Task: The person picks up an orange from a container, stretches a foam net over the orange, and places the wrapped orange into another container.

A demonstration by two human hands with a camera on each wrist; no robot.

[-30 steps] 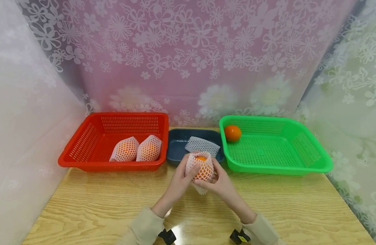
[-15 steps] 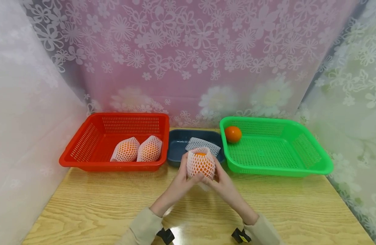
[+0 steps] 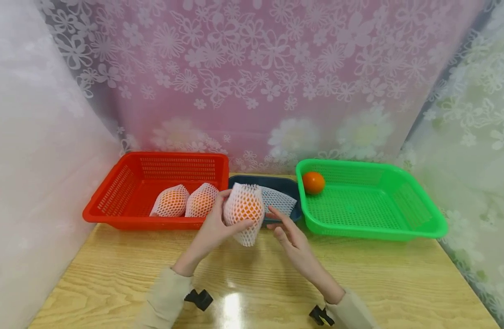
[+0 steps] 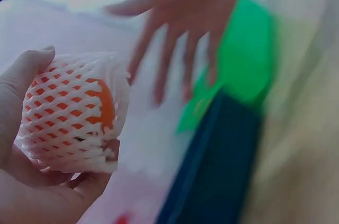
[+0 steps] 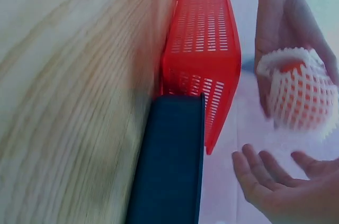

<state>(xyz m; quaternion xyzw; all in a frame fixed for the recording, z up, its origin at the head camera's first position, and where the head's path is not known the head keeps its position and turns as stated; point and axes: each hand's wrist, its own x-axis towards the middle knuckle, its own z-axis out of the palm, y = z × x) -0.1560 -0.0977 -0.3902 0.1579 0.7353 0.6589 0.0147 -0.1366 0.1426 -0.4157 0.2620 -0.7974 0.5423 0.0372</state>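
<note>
At the left stands a red basket [image 3: 153,224], with two fruits lying side by side in it: a left netted orange [image 3: 171,201] and a right netted orange [image 3: 202,202], each in a white foam sleeve. Just to the right, the left hand [image 3: 214,225] grips the held orange [image 3: 247,208], wrapped in its own foam net — thumb on one side, fingers curled round the other. This fruit is held up above the table [image 3: 359,278], in front of the dark blue tray [image 3: 288,184] and hiding part of it. At one end of its net, the wrist views show bare orange skin.

In the tray lies a flat piece of white foam netting [image 3: 280,202]. The right hand [image 3: 294,242] is next, just beside the held fruit but apart from it — its fingers are spread and slightly bent, and it holds nothing. Farther right, the green basket [image 3: 359,210] stands beside the tray, with an unwrapped orange [image 3: 313,183] near its left wall.
</note>
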